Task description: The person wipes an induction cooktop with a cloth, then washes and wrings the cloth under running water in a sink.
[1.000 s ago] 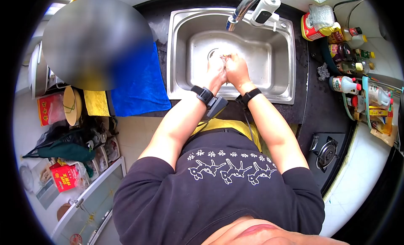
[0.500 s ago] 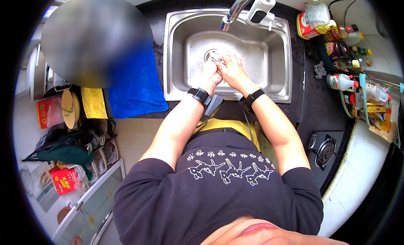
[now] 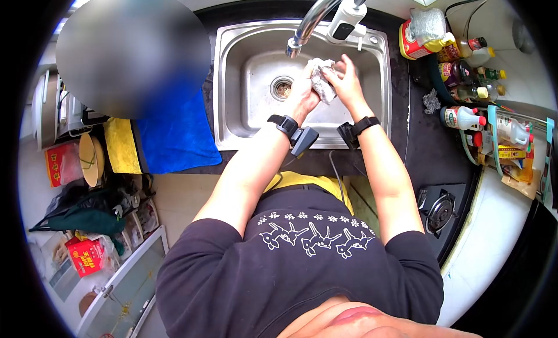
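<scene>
Over the stainless steel sink [image 3: 226, 105], both hands are on a crumpled greyish-white cloth [image 3: 324, 85]. My left hand [image 3: 303, 95] wraps round it from the left, with the fingers partly hidden behind the cloth. From the other side, my right hand [image 3: 349, 87] presses its thumb and palm edge against the cloth, some fingertips lifted and apart. Below and left of the cloth, the drain [image 3: 282, 89] shows light brownish bits in its strainer. A chrome faucet [image 3: 293, 46] hangs above the hands, and no water stream is visible.
A blue cloth [image 3: 177, 134] and a yellow cloth [image 3: 122, 146] lie on the dark counter to the left. Several bottles [image 3: 462, 117] crowd the right side, near a gas burner [image 3: 440, 213]. A white faucet unit [image 3: 347, 21] stands behind the sink.
Both hands have risen away from the drain and moved right with the cloth, uncovering the drain. The right hand's fingers have spread a little. The whole view has shifted slightly.
</scene>
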The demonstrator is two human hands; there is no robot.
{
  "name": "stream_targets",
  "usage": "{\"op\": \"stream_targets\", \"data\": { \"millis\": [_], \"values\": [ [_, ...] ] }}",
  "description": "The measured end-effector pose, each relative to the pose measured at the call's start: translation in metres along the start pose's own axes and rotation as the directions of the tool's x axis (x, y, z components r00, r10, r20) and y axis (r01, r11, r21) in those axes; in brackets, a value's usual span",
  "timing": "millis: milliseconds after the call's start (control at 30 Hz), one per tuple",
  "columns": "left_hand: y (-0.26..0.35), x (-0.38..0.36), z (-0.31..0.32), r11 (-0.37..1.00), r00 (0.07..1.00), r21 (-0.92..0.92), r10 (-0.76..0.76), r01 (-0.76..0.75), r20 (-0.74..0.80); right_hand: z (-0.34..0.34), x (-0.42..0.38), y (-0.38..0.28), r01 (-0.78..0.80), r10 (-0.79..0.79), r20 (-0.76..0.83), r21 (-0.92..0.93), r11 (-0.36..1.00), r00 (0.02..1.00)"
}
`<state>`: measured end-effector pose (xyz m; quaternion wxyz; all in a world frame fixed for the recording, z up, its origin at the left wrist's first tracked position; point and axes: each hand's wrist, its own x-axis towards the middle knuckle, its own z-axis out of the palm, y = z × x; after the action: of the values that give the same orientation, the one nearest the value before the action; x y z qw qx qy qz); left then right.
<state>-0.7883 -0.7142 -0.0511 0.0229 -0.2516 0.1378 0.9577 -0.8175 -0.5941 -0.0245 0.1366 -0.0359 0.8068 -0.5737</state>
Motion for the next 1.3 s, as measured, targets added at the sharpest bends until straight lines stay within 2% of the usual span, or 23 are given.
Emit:
{"op": "stream_targets", "data": {
  "millis": [33,67,100,133,167,333,433,800,867,1067,1300],
  "values": [
    [0.0,0.003,0.008,0.999,0.998,0.016,-0.039,0.039,0.048,-0.01,0.005,-0.006,0.059,-0.061,-0.004,-0.193,0.979,0.998],
    [-0.001,0.006,0.015,0.996,0.992,0.034,-0.08,0.077,0.094,-0.016,0.013,0.0,0.06,-0.062,-0.002,-0.193,0.979,0.998],
    [-0.004,0.012,0.018,0.993,0.989,0.045,-0.109,0.105,0.104,-0.019,0.022,0.002,0.159,-0.19,-0.029,-0.437,0.885,0.981],
    [-0.007,0.018,0.021,0.993,0.989,0.045,-0.111,0.107,0.101,-0.022,0.027,0.005,0.227,-0.317,-0.022,-0.653,0.723,0.948],
    [-0.012,0.024,0.025,0.994,0.991,0.046,-0.104,0.1,0.081,-0.027,0.033,0.008,0.171,-0.206,0.018,-0.632,0.756,0.978],
    [-0.028,0.056,0.016,0.993,0.996,0.069,-0.091,0.091,-0.002,-0.033,0.046,0.02,0.184,-0.196,0.048,-0.612,0.769,0.979],
    [-0.031,0.06,0.017,0.993,0.995,0.056,-0.102,0.101,0.011,-0.034,0.055,0.027,0.194,-0.151,0.122,-0.64,0.743,0.981],
    [-0.027,0.058,0.009,0.999,0.998,0.01,-0.049,0.049,-0.051,-0.028,0.058,0.036,0.183,-0.145,0.112,-0.561,0.807,0.983],
    [-0.025,0.053,0.015,0.998,1.0,0.067,0.009,-0.008,-0.015,-0.026,0.059,0.036,0.177,-0.143,0.105,-0.55,0.816,0.984],
    [-0.019,0.05,0.011,0.997,0.999,0.074,0.037,-0.036,-0.014,-0.023,0.059,0.035,0.187,-0.156,0.104,-0.539,0.822,0.982],
    [-0.009,0.047,0.002,0.995,0.998,0.076,0.058,-0.057,-0.015,-0.023,0.062,0.028,0.152,-0.087,0.141,-0.548,0.822,0.986]
  ]
}}
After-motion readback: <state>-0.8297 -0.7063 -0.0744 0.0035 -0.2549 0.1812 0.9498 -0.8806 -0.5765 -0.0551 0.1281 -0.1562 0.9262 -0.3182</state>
